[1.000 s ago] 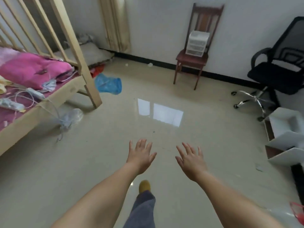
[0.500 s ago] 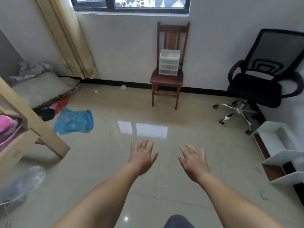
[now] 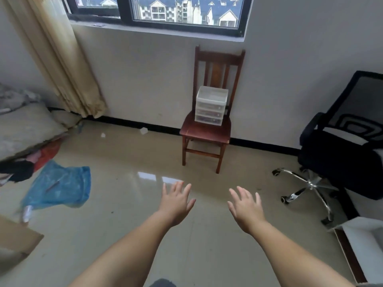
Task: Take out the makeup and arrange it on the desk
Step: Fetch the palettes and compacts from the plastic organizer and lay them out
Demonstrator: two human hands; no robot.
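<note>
Both empty hands, left hand [image 3: 176, 204] and right hand [image 3: 246, 210], reach toward drawer box [image 3: 211, 105] on chair [image 3: 207, 131].

Head view looks forward; down across floor [image 3: 207, 235].

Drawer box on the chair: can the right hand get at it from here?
Probably not yet. The right hand is open and empty, but the drawer box sits on the chair well beyond it. The floor between looks free, so stepping closer should do.
</note>
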